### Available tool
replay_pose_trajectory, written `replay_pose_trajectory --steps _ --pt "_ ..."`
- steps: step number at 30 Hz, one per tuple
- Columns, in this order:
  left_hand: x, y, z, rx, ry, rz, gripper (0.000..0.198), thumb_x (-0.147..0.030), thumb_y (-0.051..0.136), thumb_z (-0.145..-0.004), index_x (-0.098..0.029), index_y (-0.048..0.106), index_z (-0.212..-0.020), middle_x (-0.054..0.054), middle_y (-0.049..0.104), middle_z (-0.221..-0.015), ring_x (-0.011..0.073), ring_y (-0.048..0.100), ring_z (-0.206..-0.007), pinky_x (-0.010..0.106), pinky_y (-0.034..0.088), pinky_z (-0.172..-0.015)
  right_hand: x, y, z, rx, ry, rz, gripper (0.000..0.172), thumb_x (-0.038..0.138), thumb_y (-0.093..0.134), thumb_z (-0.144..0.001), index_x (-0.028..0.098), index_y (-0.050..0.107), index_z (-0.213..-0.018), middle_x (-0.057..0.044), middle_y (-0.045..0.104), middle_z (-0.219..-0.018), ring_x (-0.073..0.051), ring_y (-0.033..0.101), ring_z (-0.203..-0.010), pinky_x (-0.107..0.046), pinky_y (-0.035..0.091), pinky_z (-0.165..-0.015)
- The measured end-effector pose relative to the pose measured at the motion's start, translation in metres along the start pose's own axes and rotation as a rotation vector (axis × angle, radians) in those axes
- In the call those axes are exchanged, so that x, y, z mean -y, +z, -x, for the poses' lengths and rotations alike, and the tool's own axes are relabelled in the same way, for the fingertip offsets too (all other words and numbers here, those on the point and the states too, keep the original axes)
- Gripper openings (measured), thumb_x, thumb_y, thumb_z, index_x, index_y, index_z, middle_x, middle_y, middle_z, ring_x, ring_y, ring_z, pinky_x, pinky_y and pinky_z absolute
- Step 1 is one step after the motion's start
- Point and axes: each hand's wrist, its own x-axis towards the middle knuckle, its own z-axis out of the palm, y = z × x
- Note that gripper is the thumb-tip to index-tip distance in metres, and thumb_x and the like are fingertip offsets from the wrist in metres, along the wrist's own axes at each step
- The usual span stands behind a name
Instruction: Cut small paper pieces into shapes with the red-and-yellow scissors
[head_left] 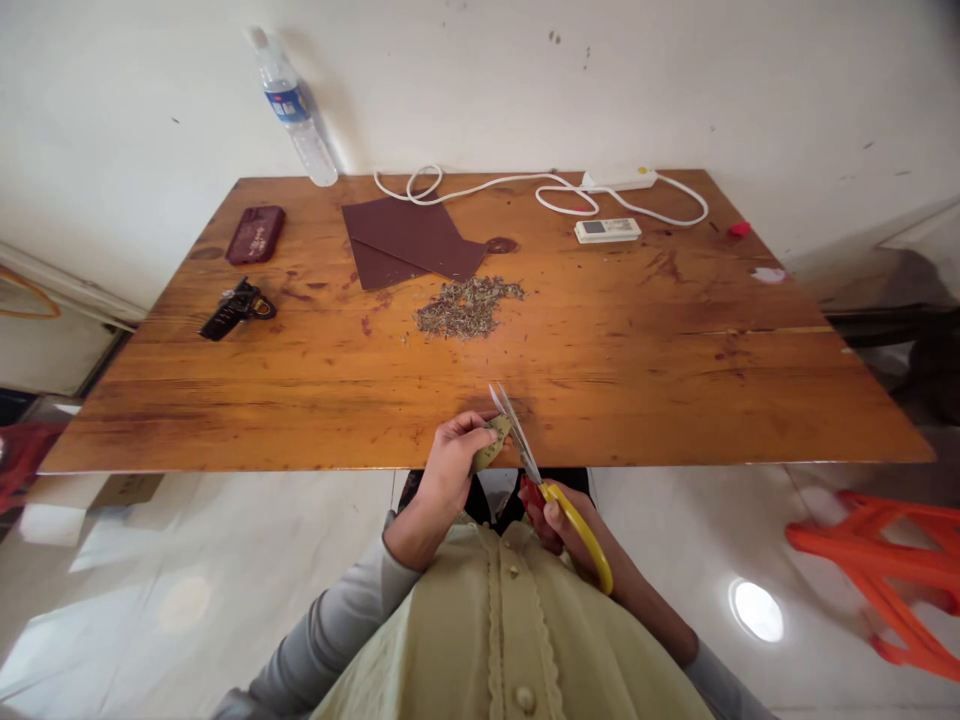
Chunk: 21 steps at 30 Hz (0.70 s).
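Observation:
At the table's front edge, my left hand point(450, 462) pinches a small olive-green piece point(492, 446) with dark printed marks; its material I cannot make out. My right hand point(559, 515) is closed around the handles of scissors point(574, 520), one handle yellow and the other red. The scissor blades are slightly apart and point up and away, close against the right edge of the green piece. Beyond my hands lies a loose pile of dry brownish-green shreds point(469, 307) on the wooden table point(637, 370).
Behind the pile are dark brown sheets point(401, 240). A plastic bottle point(300, 125) leans on the wall. To the left lie a dark red case point(256, 235) and a black hair clip point(237, 310). A remote point(607, 231) and a white power strip point(619, 180) are back right; an orange stool point(877, 540) stands right.

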Motion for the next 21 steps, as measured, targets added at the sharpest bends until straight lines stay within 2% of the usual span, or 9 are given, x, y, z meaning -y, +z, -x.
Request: replay_pose_trajectory --steps 4,8,11,18,21 --pt "0.0 0.001 0.0 0.013 -0.001 0.014 0.018 -0.022 0.076 -0.052 -0.019 0.058 -0.051 -0.001 0.066 -0.065 0.0124 0.056 -0.061 0.026 0.041 -0.063 0.002 0.002 0.001 -0.019 0.038 -0.029 0.071 0.087 0.072 -0.067 0.019 0.062 -0.086 0.01 0.035 -0.058 -0.007 0.023 -0.046 -0.022 0.019 -0.041" --pt "0.001 0.004 0.0 -0.01 0.011 0.033 0.019 -0.023 0.077 -0.053 -0.019 0.058 -0.051 -0.004 0.057 -0.054 0.01 0.049 -0.054 0.025 0.037 -0.058 0.004 0.003 0.0 -0.006 0.016 0.001 0.082 0.095 0.064 -0.064 0.018 0.064 -0.091 0.006 0.043 -0.065 -0.009 0.033 -0.05 -0.024 0.029 -0.046" --pt "0.002 0.007 0.002 -0.034 0.019 0.049 0.018 -0.023 0.077 -0.054 -0.019 0.059 -0.053 -0.004 0.058 -0.055 0.0101 0.049 -0.054 0.025 0.038 -0.058 0.001 0.003 -0.003 0.019 -0.05 0.043 0.084 0.097 0.058 -0.068 0.017 0.064 -0.092 0.003 0.048 -0.069 -0.011 0.038 -0.055 -0.027 0.034 -0.051" --pt "0.002 0.01 0.003 -0.056 0.038 0.048 0.017 -0.023 0.077 -0.055 -0.019 0.06 -0.054 -0.003 0.059 -0.059 0.0093 0.048 -0.056 0.024 0.038 -0.057 -0.013 0.004 -0.009 0.004 -0.108 0.091 0.079 0.097 0.053 -0.071 0.02 0.058 -0.084 0.005 0.046 -0.063 -0.011 0.035 -0.051 -0.027 0.031 -0.048" --pt "0.002 0.01 0.003 -0.059 0.053 0.054 0.018 -0.023 0.077 -0.055 -0.018 0.06 -0.054 -0.002 0.061 -0.062 0.0097 0.051 -0.059 0.024 0.04 -0.06 -0.013 0.009 -0.009 -0.006 -0.086 0.04 0.077 0.095 0.055 -0.073 0.02 0.058 -0.088 0.006 0.044 -0.062 -0.01 0.032 -0.049 -0.026 0.029 -0.046"
